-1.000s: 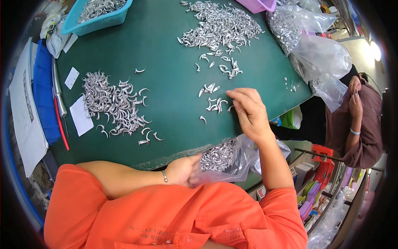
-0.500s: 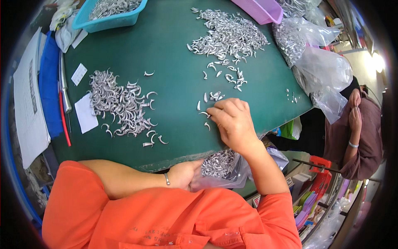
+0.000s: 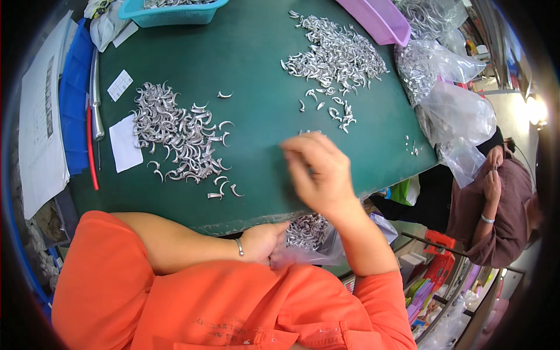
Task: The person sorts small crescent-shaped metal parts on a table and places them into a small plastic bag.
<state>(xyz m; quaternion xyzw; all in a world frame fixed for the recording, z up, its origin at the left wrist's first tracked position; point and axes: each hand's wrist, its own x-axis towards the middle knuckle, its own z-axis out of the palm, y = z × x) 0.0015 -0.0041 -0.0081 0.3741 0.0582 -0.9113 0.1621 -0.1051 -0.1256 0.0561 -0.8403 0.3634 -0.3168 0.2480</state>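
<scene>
My left hand is at the table's front edge, its fingers closed on the rim of a clear plastic bag. Small curved silver metal pieces lie in the bag's mouth. Over the green table, my right hand has its fingers curled toward the thumb, the fingertips blurred. Whatever it may hold is hidden. A few metal pieces show just beyond its knuckles. Left of it spreads a heap of curved silver pieces, with several strays beside it. A larger heap of similar pieces lies at the far right.
A turquoise basket and a purple basket stand at the back. Filled plastic bags line the right edge. Papers, a red rod and a blue tray are at left. Another person sits at right.
My right hand has shifted slightly, its fingers curling inward. Loose pieces that lay by its fingertips no longer show on the table. My left hand stays at the bag; the whole view has shifted a little.
</scene>
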